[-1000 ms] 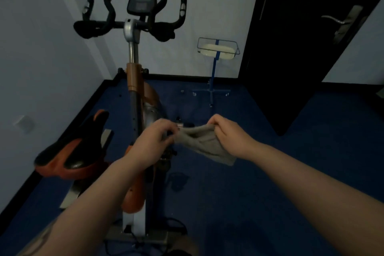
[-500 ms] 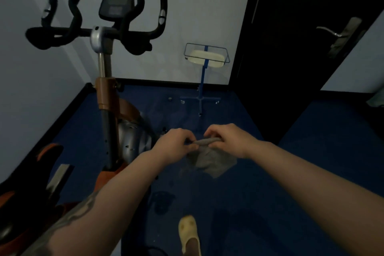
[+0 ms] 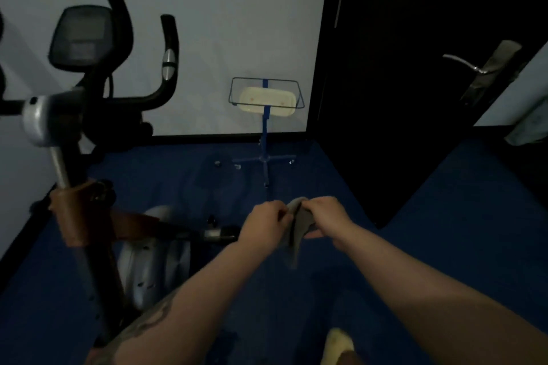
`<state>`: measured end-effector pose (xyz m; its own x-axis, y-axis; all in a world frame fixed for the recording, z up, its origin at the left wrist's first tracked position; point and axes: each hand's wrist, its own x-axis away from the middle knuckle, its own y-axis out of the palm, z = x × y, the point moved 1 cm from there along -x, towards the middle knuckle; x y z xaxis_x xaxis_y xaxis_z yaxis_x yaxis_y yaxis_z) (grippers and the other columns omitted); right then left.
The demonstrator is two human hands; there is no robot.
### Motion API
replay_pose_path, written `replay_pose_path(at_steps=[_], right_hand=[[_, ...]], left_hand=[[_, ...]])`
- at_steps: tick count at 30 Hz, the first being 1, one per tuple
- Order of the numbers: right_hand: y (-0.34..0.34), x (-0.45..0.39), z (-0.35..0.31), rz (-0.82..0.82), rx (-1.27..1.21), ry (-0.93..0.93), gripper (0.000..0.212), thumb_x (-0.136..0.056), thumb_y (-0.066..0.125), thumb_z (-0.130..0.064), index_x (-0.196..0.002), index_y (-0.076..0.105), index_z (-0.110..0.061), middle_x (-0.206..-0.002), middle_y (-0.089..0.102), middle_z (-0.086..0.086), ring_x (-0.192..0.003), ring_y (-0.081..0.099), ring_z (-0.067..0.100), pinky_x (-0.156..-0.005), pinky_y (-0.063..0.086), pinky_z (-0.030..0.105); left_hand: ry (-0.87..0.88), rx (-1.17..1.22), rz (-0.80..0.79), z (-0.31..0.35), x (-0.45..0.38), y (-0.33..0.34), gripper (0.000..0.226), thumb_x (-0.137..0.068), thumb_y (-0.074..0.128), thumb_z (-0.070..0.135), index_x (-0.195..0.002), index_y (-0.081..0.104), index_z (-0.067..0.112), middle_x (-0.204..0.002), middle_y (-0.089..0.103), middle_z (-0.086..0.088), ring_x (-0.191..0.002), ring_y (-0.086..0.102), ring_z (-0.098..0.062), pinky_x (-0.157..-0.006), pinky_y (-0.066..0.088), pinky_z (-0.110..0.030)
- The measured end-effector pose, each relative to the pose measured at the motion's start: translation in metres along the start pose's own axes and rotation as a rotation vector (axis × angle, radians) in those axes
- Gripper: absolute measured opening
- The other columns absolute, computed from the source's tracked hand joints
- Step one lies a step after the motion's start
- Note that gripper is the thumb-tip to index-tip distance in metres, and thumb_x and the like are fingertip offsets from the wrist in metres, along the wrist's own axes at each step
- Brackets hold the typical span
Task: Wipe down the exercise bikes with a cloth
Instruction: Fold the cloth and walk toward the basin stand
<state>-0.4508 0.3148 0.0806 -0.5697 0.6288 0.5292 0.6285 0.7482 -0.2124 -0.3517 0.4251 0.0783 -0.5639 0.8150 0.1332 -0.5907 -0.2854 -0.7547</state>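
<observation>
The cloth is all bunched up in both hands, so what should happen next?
Probably carry the cloth left to the bike's handlebar and start wiping. Both the left hand and right hand grip it folded in mid-air, touching no part of the bike.

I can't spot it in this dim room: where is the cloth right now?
In the head view the cloth hangs low of centre, pinched between the left hand and right hand, right of the exercise bike.
</observation>
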Motion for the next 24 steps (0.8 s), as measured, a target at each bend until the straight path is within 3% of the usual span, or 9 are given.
replay_pose_path(at_steps=[4,6,8,10,13,16,18,20,24], right_hand=[[-0.027,-0.055,-0.015,-0.051,-0.041,-0.033,0.027,-0.094,0.057,-0.038,-0.1,0.069,-0.014,-0.097,0.072,0.006,-0.089,0.068,0.018,-0.072,0.058,0.03],[-0.049,-0.085,-0.023,-0.028,0.051,-0.074,0.02,-0.092,0.063,-0.032,-0.097,0.068,-0.014,-0.097,0.071,0.006,-0.089,0.068,0.017,-0.075,0.059,0.033],[-0.075,-0.115,-0.034,-0.03,0.104,-0.092,0.008,-0.094,0.061,-0.023,-0.097,0.066,-0.017,-0.099,0.07,0.006,-0.091,0.067,0.019,-0.077,0.059,0.036],[-0.099,-0.143,-0.05,-0.068,0.142,-0.117,0.007,-0.095,0.058,-0.019,-0.096,0.066,-0.018,-0.099,0.07,0.007,-0.093,0.067,0.022,-0.08,0.058,0.041],[-0.124,-0.183,-0.077,-0.165,0.311,-0.231,0.01,-0.096,0.057,-0.018,-0.096,0.066,-0.013,-0.097,0.069,0.008,-0.095,0.066,0.024,-0.083,0.057,0.046],[-0.131,-0.217,-0.111,-0.296,0.412,-0.325,0.01,-0.096,0.056,-0.015,-0.098,0.066,-0.012,-0.1,0.068,0.01,-0.1,0.064,0.028,-0.088,0.054,0.047],[-0.132,-0.239,-0.133,-0.31,0.44,-0.364,0.008,-0.095,0.058,-0.014,-0.097,0.066,-0.015,-0.097,0.067,0.009,-0.099,0.064,0.029,-0.088,0.053,0.047],[-0.131,-0.265,-0.151,-0.318,0.51,-0.397,0.007,-0.094,0.061,-0.018,-0.096,0.068,-0.018,-0.093,0.067,0.004,-0.095,0.065,0.025,-0.086,0.054,0.046],[-0.117,-0.323,-0.189,-0.362,0.558,-0.37,0.009,-0.093,0.062,-0.018,-0.1,0.068,-0.018,-0.099,0.069,0.006,-0.095,0.066,0.02,-0.081,0.058,0.043]], left_hand=[[0.146,0.122,-0.163,0.014,-0.056,0.02,0.043,-0.095,0.054,0.014,-0.137,0.05,0.02,-0.125,0.062,0.002,-0.111,0.058,-0.013,-0.096,0.046,-0.028],[0.192,0.094,-0.318,0.024,-0.086,0.026,0.051,-0.095,0.052,0.014,-0.143,0.04,0.023,-0.129,0.058,0.003,-0.116,0.056,-0.014,-0.099,0.045,-0.029],[0.194,0.082,-0.452,0.03,-0.117,0.029,0.05,-0.095,0.053,0.012,-0.142,0.043,0.025,-0.13,0.058,0.001,-0.116,0.056,-0.016,-0.1,0.046,-0.034],[0.149,0.042,-0.374,0.034,-0.152,0.024,0.038,-0.094,0.056,0.017,-0.13,0.055,0.027,-0.123,0.062,0.003,-0.111,0.059,-0.014,-0.097,0.048,-0.037],[0.029,0.059,-0.04,0.036,-0.205,0.008,0.027,-0.089,0.065,0.029,-0.115,0.061,0.026,-0.112,0.061,0.013,-0.105,0.059,-0.008,-0.094,0.049,-0.031],[0.008,0.115,-0.091,0.045,-0.251,-0.004,0.053,-0.085,0.071,0.028,-0.134,0.051,0.021,-0.125,0.05,0.014,-0.119,0.047,-0.006,-0.101,0.04,-0.025],[-0.012,0.07,-0.14,0.046,-0.277,-0.01,0.037,-0.086,0.069,0.027,-0.121,0.061,0.02,-0.121,0.062,0.004,-0.111,0.056,-0.014,-0.098,0.046,-0.035],[-0.043,0.03,-0.151,0.043,-0.304,-0.018,0.02,-0.087,0.068,0.029,-0.103,0.066,0.018,-0.104,0.068,-0.002,-0.096,0.062,-0.019,-0.088,0.051,-0.041],[-0.097,-0.063,-0.109,0.025,-0.361,-0.037,0.017,-0.089,0.065,0.027,-0.103,0.062,0.019,-0.105,0.065,-0.003,-0.096,0.061,-0.021,-0.084,0.051,-0.039]])
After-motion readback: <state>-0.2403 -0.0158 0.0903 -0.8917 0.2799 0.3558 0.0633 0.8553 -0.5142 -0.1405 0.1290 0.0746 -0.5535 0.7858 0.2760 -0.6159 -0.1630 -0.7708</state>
